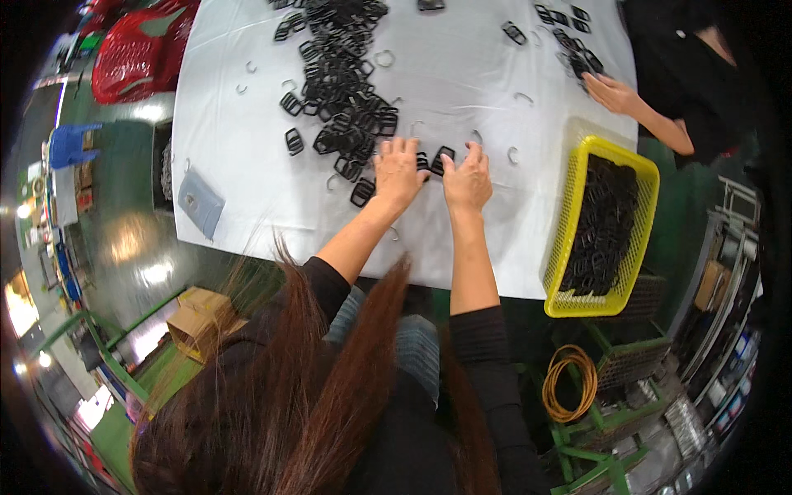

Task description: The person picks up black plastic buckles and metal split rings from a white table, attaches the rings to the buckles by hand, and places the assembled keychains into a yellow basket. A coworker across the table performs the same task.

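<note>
My left grip [398, 176] lies at the lower end of the heap of buckles [334, 91], near the centre of the frame. My right grip [467, 180] sits just beside it, thumb at a black buckle [443, 159] that lies between my hands on the white surface [264, 165]. My left fingers look extended and slightly apart, but my own hands hide the tips, so I can't tell whether either grip is closed on anything.

I judge each buckle light and stiff, probably hard plastic, a little slick but hardly fragile. The outer side bars should suit a thumb-and-finger pinch; the open slots give a fingertip something to catch. Being small and flat, a buckle could skid if I press off-centre.
</note>
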Action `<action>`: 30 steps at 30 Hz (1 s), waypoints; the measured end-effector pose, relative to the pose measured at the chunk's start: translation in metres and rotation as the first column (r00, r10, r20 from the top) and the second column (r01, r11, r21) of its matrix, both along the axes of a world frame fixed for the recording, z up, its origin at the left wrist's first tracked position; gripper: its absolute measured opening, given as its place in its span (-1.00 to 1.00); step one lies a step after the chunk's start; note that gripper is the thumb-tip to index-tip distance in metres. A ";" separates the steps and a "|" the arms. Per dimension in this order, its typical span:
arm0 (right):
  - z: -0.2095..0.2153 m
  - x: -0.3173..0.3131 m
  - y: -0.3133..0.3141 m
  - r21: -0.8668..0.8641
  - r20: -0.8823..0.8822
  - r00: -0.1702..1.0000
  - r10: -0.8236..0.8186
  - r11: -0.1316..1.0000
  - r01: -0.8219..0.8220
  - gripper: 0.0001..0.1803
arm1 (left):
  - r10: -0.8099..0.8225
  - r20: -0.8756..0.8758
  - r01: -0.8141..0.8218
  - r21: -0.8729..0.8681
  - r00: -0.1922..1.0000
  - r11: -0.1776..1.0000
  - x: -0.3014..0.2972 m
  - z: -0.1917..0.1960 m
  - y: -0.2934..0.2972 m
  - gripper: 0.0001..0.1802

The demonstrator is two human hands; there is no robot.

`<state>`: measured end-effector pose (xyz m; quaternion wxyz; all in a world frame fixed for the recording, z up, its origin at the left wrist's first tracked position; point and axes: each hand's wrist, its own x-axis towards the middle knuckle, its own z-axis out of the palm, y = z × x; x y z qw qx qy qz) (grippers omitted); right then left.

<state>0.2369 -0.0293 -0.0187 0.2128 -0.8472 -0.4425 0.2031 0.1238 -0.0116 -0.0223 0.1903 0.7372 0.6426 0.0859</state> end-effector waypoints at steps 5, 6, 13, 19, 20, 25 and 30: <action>-0.021 -0.011 0.023 -0.092 -0.067 0.987 0.147 0.984 -0.153 -0.67 | 0.041 0.414 -0.011 -0.073 0.909 0.997 -0.022 -0.006 0.005 -0.75; -0.020 -0.003 0.025 -0.106 -0.229 0.955 0.187 0.971 -0.215 -0.72 | 0.126 0.554 -0.024 -0.187 0.823 0.982 -0.034 -0.003 0.006 -0.74; 0.005 -0.012 0.034 -0.202 -0.957 0.229 -0.175 0.974 -0.099 -0.73 | 0.805 0.593 -0.040 -0.805 -0.031 0.592 -0.148 0.020 0.024 -0.77; -0.011 -0.119 0.062 -0.263 -0.125 0.973 0.194 0.939 -0.221 -0.54 | 0.420 0.258 -0.399 -0.130 0.870 0.908 -0.140 0.005 0.034 -0.74; -0.012 -0.118 0.066 -0.159 -0.265 0.949 0.171 0.963 -0.218 -0.56 | 0.432 0.248 -0.397 -0.181 0.867 0.900 -0.144 0.005 0.036 -0.75; -0.005 -0.065 0.071 -0.108 -0.557 0.817 0.148 0.963 -0.248 -0.75 | 0.592 0.637 -0.260 -0.542 0.493 0.799 -0.186 0.017 0.041 -0.82; 0.019 -0.019 0.053 -0.018 -0.984 0.178 -0.007 0.998 -0.062 -0.77 | 0.694 0.605 -0.078 -0.730 0.390 0.679 -0.211 0.024 0.042 -0.84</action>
